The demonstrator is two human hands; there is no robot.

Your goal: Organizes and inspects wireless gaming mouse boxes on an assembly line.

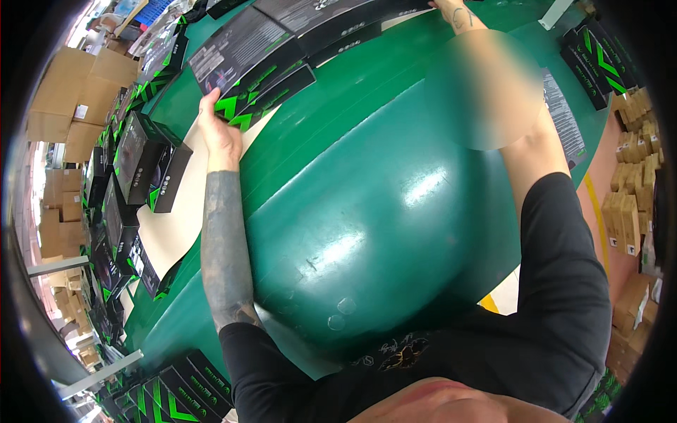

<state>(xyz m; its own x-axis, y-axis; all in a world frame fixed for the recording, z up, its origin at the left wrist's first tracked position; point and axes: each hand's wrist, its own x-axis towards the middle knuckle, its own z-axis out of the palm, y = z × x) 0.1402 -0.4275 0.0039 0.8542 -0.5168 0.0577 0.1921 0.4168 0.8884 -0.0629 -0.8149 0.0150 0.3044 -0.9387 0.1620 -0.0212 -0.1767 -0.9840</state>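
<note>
The left hand (220,134) reaches out over the green table (367,211) and grips the near corner of a flat black carton with green chevron marks (243,60). Its fingers are curled onto the carton's edge, with the thumb along the side. This carton lies at the far left part of the table, partly on a pale sheet of cardboard (185,211) that runs along the table's left side. A second long black carton (331,17) lies just beside the first one, further out toward the table's far edge.

The right hand (451,5) is at the top edge of the view, touching the far end of that second carton. Only the wrist and a small part of the hand show, so I cannot tell whether its fingers are clenched or released. A blurred patch covers part of the right forearm.

To the left of the table, many black and green cartons (137,162) stand and lie in a row. More of the same cartons (183,395) sit at the lower left. Another black and green carton (596,60) lies at the upper right, and a further one (564,116) is beside the right arm. Brown cardboard boxes (74,92) are stacked at the far left, and small brown boxes (631,204) are piled on the right.
</note>
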